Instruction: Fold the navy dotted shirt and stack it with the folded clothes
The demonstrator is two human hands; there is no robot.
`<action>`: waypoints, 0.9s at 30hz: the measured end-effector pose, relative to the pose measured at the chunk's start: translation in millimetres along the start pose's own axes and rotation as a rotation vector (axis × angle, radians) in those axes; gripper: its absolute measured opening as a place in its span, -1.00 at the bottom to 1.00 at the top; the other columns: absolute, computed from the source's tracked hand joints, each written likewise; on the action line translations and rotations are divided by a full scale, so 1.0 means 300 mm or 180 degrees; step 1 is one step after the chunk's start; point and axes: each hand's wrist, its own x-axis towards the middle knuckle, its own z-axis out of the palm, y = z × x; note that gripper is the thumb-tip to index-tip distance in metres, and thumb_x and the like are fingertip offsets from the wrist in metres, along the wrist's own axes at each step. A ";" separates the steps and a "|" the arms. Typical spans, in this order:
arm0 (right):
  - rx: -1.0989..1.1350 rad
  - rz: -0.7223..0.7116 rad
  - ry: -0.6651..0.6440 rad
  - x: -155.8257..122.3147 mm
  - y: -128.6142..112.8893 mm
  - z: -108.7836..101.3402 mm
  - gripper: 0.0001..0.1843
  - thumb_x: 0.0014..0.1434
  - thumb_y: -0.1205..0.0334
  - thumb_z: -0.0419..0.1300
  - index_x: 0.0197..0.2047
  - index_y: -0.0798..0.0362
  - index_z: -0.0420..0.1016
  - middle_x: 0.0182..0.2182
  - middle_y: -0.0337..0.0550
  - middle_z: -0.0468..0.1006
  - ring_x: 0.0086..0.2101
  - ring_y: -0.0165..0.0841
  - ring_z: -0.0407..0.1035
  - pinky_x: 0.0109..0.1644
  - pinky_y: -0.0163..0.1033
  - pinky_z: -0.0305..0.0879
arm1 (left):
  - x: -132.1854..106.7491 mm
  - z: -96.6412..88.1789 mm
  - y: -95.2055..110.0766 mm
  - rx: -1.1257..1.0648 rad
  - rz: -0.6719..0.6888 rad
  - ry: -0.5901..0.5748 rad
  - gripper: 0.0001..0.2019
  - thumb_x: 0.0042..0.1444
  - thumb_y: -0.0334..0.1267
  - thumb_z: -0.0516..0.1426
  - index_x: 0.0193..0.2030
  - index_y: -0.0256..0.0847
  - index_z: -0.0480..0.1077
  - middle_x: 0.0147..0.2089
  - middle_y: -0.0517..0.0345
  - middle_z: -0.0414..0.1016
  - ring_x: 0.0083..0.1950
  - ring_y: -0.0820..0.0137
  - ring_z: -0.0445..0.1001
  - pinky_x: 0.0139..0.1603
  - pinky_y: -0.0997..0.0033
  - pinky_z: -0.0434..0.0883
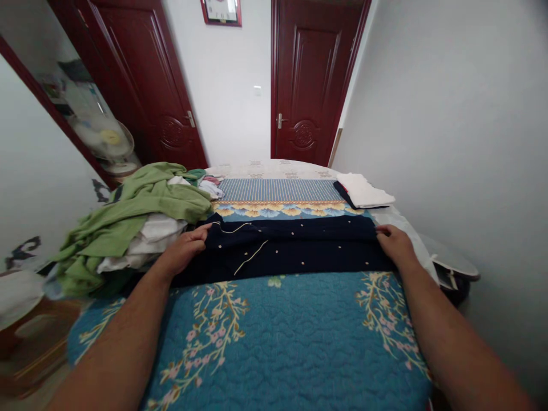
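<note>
Because the green pile (141, 200) at frame left crowds the left hand (184, 251), a sideways tug might drag it along; that hand pinches the navy garment (308, 245) at the frame's centre, whose pale cord (250, 257) could snag. The right hand (396, 244) pinches its right end; uneven pulling might skew it. The garment's far-left end is hard to trace, the clock (221, 10) is cut off, the right fingertips partly hidden
</note>
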 end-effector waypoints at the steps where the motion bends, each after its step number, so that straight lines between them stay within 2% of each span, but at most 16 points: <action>1: -0.0092 -0.0098 -0.0018 0.001 0.005 0.006 -0.56 0.08 0.17 0.15 -0.02 0.03 0.69 -0.11 0.00 0.69 -0.08 -0.10 0.54 0.09 -0.04 0.43 | -0.009 -0.009 0.006 0.0025 0.0100 -0.0258 -0.92 -0.08 -0.20 0.09 -0.49 -0.13 0.28 0.17 0.02 0.63 0.21 0.08 0.51 0.28 0.08 0.41; 4: -0.0330 -0.0434 0.0024 0.007 0.022 0.027 -0.56 0.07 0.21 0.13 -0.03 0.02 0.68 -0.03 0.02 0.65 0.03 -0.06 0.50 0.20 0.01 0.39 | -0.029 -0.017 0.037 -0.0298 0.0238 -0.0937 -0.94 0.02 -0.24 0.13 -0.41 -0.13 0.40 0.20 0.02 0.64 0.29 0.08 0.50 0.38 0.01 0.33; 6: -0.0434 -0.0524 0.0020 0.010 0.029 0.037 -0.57 0.08 0.21 0.13 -0.03 0.02 0.68 -0.01 0.03 0.64 0.07 -0.04 0.48 0.23 0.04 0.38 | -0.031 -0.005 0.058 -0.0392 0.0296 -0.1024 -0.89 0.12 -0.20 0.15 -0.38 -0.13 0.42 0.18 0.01 0.66 0.29 0.10 0.53 0.37 0.00 0.35; 7: -0.0478 -0.0501 0.0009 0.011 0.031 0.040 -0.58 0.08 0.21 0.13 -0.04 0.01 0.67 -0.01 0.03 0.63 0.08 -0.03 0.48 0.24 0.05 0.38 | -0.029 0.004 0.064 -0.0320 0.0286 -0.0927 -0.86 0.17 -0.17 0.15 -0.37 -0.13 0.43 0.14 0.00 0.68 0.24 0.11 0.56 0.34 0.02 0.38; 9: -0.0564 -0.0428 0.0004 0.012 0.033 0.043 -0.59 0.09 0.21 0.13 -0.04 0.01 0.67 -0.01 0.05 0.62 0.09 -0.01 0.47 0.24 0.06 0.39 | -0.017 0.023 0.061 0.0031 0.0214 -0.0438 -0.81 0.22 -0.11 0.14 -0.33 -0.13 0.47 0.05 0.00 0.71 0.12 0.14 0.62 0.24 0.08 0.46; 11: -0.0650 -0.0398 0.0041 0.011 0.037 0.044 -0.60 0.13 0.21 0.11 -0.05 0.02 0.68 0.00 0.11 0.62 0.11 0.02 0.46 0.25 0.09 0.39 | -0.002 0.033 0.039 0.0591 0.0122 0.0429 -0.80 0.26 -0.12 0.12 -0.24 -0.14 0.51 0.04 0.00 0.70 0.06 0.17 0.63 0.19 0.12 0.48; 13: -0.0722 -0.0411 0.0119 0.011 0.045 0.044 -0.60 0.17 0.20 0.08 -0.04 0.04 0.67 -0.01 0.17 0.62 0.12 0.07 0.45 0.25 0.12 0.39 | 0.016 0.032 0.003 0.1221 -0.0029 0.1207 -0.79 0.26 -0.20 0.10 -0.12 -0.16 0.54 0.08 -0.02 0.67 0.09 0.16 0.61 0.22 0.14 0.47; 15: -0.0777 -0.0437 0.0169 0.012 0.055 0.047 -0.60 0.18 0.19 0.08 -0.04 0.04 0.67 -0.03 0.19 0.62 0.12 0.11 0.45 0.24 0.14 0.39 | 0.036 0.023 -0.033 0.1743 -0.0243 0.1492 -0.72 0.25 -0.29 0.09 0.03 -0.19 0.55 0.10 -0.06 0.66 0.12 0.14 0.60 0.25 0.15 0.45; 19: -0.0904 -0.0417 0.0230 0.021 0.066 0.057 -0.61 0.16 0.20 0.08 -0.05 0.00 0.67 -0.02 0.18 0.62 0.13 0.10 0.45 0.22 0.12 0.42 | 0.091 0.013 -0.073 0.2261 -0.0363 0.1118 -0.52 0.26 -0.33 0.12 0.32 -0.25 0.44 0.26 -0.16 0.57 0.27 0.10 0.52 0.34 0.15 0.39; 22: -0.1013 -0.0420 0.0203 0.021 0.054 0.063 -0.59 0.16 0.21 0.07 -0.04 0.02 0.67 -0.02 0.18 0.62 0.12 0.08 0.46 0.20 0.10 0.43 | 0.143 0.012 -0.077 0.2312 -0.0522 0.0863 -0.44 0.32 -0.29 0.09 0.47 -0.16 0.31 0.31 -0.15 0.54 0.31 0.10 0.51 0.34 0.15 0.38; 24: -0.1041 -0.0512 0.0126 0.013 0.034 0.060 -0.58 0.16 0.24 0.07 -0.02 0.06 0.67 -0.03 0.17 0.62 0.10 0.05 0.47 0.22 0.07 0.42 | 0.175 0.007 -0.080 0.2369 -0.0638 0.0753 -0.41 0.34 -0.26 0.08 0.50 -0.07 0.27 0.29 -0.14 0.54 0.26 0.09 0.54 0.29 0.15 0.42; 27: -0.1060 -0.0615 0.0018 -0.008 -0.013 0.042 -0.55 0.15 0.30 0.07 0.01 0.15 0.66 -0.01 0.17 0.62 0.11 -0.01 0.47 0.28 -0.01 0.37 | 0.219 -0.005 -0.097 0.2518 -0.0608 0.0599 -0.42 0.31 -0.21 0.08 0.47 0.00 0.33 0.24 -0.13 0.53 0.19 0.05 0.57 0.22 0.13 0.46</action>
